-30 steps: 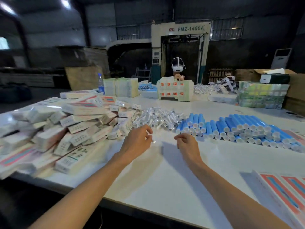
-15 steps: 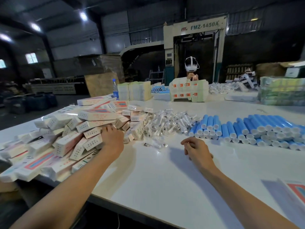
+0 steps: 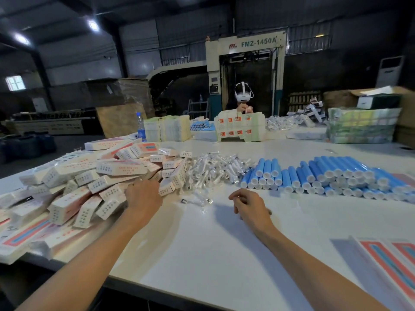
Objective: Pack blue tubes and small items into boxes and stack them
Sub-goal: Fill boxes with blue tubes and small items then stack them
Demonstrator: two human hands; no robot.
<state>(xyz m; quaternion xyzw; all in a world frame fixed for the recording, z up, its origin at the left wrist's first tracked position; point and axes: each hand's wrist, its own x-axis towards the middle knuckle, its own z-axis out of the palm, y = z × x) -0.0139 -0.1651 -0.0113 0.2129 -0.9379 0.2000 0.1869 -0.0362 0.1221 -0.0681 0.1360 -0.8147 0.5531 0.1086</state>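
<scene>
A heap of white and red boxes (image 3: 89, 182) covers the left of the white table (image 3: 213, 254). My left hand (image 3: 143, 198) reaches into the heap's right edge, its fingers lying on the boxes; I cannot see a grip on any one box. My right hand (image 3: 251, 209) rests on the table with loosely curled fingers and holds nothing. Between my hands lies one clear-wrapped small item (image 3: 197, 200). Behind it is a pile of the same small items (image 3: 215, 169). Blue tubes (image 3: 325, 176) with white caps lie stacked to the right.
Flat red and blue box blanks (image 3: 386, 261) lie at the table's near right corner. Across the table a person with a white headset (image 3: 243, 97) works behind stacked cartons (image 3: 240, 129). Yellowish stacks (image 3: 168, 131), a water bottle (image 3: 141, 126) and wrapped bundles (image 3: 361, 126) line the far side.
My left hand let go of the small item, which now lies on the table, and moved left to the box heap. My right hand stayed on the table. The view turned left.
</scene>
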